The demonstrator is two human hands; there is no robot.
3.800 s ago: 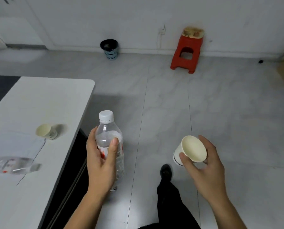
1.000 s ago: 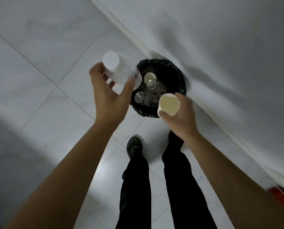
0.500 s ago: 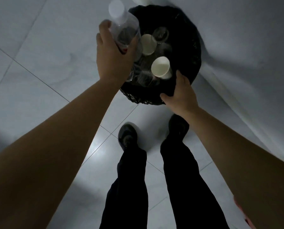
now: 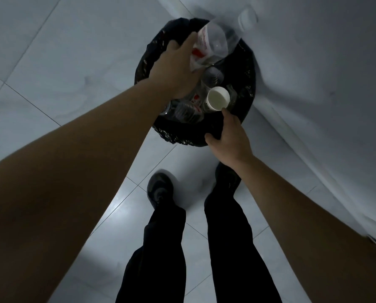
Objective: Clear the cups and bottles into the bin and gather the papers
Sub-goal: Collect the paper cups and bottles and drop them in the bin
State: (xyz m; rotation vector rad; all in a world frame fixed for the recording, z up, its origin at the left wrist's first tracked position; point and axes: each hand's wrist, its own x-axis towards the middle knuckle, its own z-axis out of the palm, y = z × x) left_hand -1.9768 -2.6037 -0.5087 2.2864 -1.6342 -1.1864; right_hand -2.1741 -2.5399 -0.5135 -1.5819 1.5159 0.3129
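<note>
Head view, looking straight down: a round bin lined with a black plastic bag [image 4: 182,138] stands on the grey tiled floor [image 4: 62,62], close against the white wall [image 4: 314,62] on the far right.

The left hand [image 4: 178,68] reaches over the bin's left rim and grips the base end of a clear plastic water bottle with a red-and-white label [image 4: 213,43]. Its fingers curl under the bottle and are mostly hidden behind the back of the hand. The bottle is tilted, with its long axis running from the hand at the near left out to its white cap [image 4: 247,17] at the far right. The body hangs over the opening, while the cap end overhangs the far rim toward the wall.

A white paper cup [image 4: 218,99] lies inside the bin, mouth up, on top of other clear bottles [image 4: 187,111]. The right hand [image 4: 228,136] holds nothing, its fingers loose and its thumb at the near rim. Its forefinger tip is just beside the cup's rim, and whether it touches cannot be told.

The left hand has the work left, by my reading. The cap end should come back toward the near left, or tip downward, before release, or the bottle may catch the far rim.
</note>
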